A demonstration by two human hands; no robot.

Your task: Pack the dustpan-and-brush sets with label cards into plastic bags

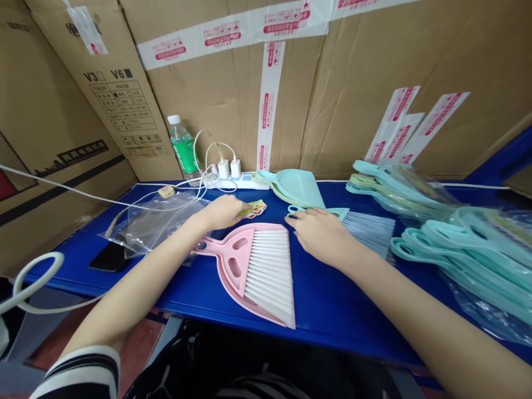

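Observation:
In the head view, my left hand (224, 213) is closed at the fingertips on some small, colourful printed cards (256, 208) lying on the blue table. My right hand (319, 233) curls over the handle of a mint-green hand brush (368, 224) with grey-blue bristles; its fingers partly hide the handle. Between my forearms lies a pink dustpan (226, 274) with a white-bristled pink brush (266, 266) nested in it. Behind my right hand rest a mint dustpan (299, 185) and a greenish one partly under it.
Stacks of bagged mint dustpan sets (477, 249) lie at the right. On the left are a clear plastic bag (162, 219), a dark phone-like object (108, 257) and cables. A water bottle (183, 147) and a power strip (245, 182) stand against the cardboard wall (224, 94).

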